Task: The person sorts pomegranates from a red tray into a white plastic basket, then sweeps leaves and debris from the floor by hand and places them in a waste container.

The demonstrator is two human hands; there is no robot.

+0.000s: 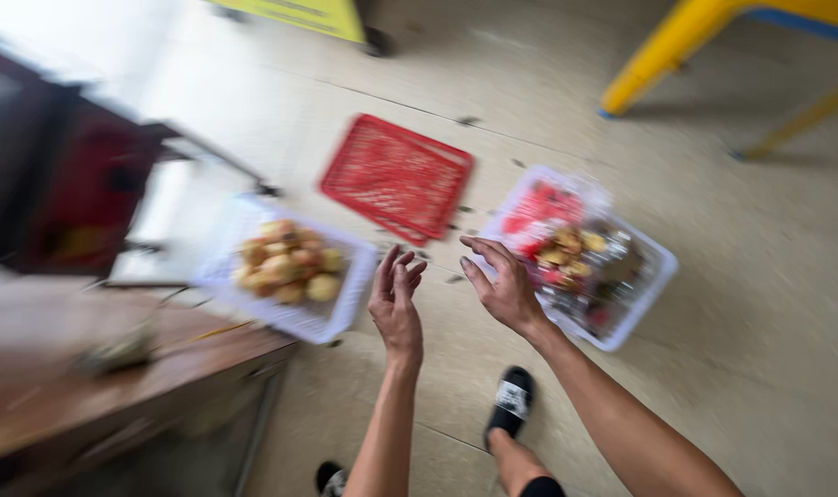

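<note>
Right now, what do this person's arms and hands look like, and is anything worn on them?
Both arms are bare to the frame edge: no sleeves, gloves, watch or rings that the blurred picture shows. The left hand and right hand are bare too. Lower down, one foot wears a black slipper with a pale patch on its strap.

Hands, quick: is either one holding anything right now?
Left hand: open, fingers loosely curled, holding nothing.
Right hand: open, palm down, holding nothing, at the edge of the white basket of mixed items.
</note>
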